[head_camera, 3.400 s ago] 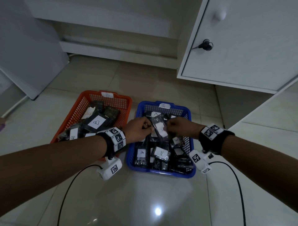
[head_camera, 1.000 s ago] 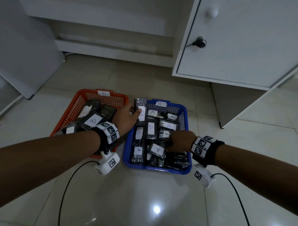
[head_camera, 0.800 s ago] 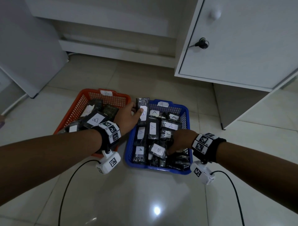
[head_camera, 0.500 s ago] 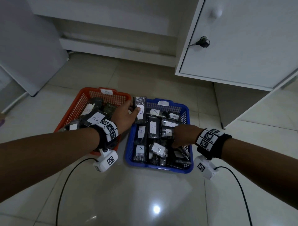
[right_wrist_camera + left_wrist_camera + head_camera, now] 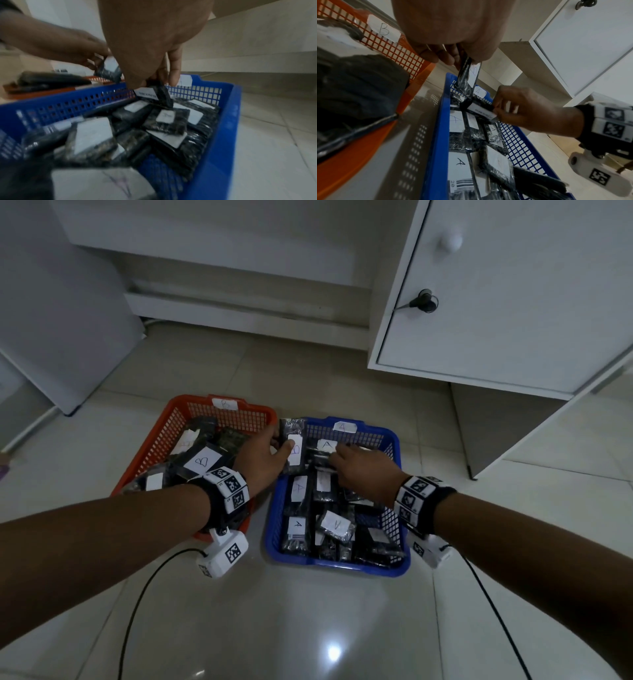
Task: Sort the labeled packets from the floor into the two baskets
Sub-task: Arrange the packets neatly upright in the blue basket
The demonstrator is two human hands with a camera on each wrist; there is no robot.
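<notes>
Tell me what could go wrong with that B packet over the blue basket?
The left hand holds a black plastic packet labelled B above the blue mesh basket tagged A. If it slips, it may land among the A packets. The right hand lifts another black packet nearby and could bump it.

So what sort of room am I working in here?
Probably a room at home: glossy tiled floor, a white cabinet with a key in its door, and two sorting baskets, orange basket and blue basket.

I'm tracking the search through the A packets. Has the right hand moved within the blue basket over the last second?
Yes. The right hand went from the blue basket's near half toward its far labelled rim.
</notes>
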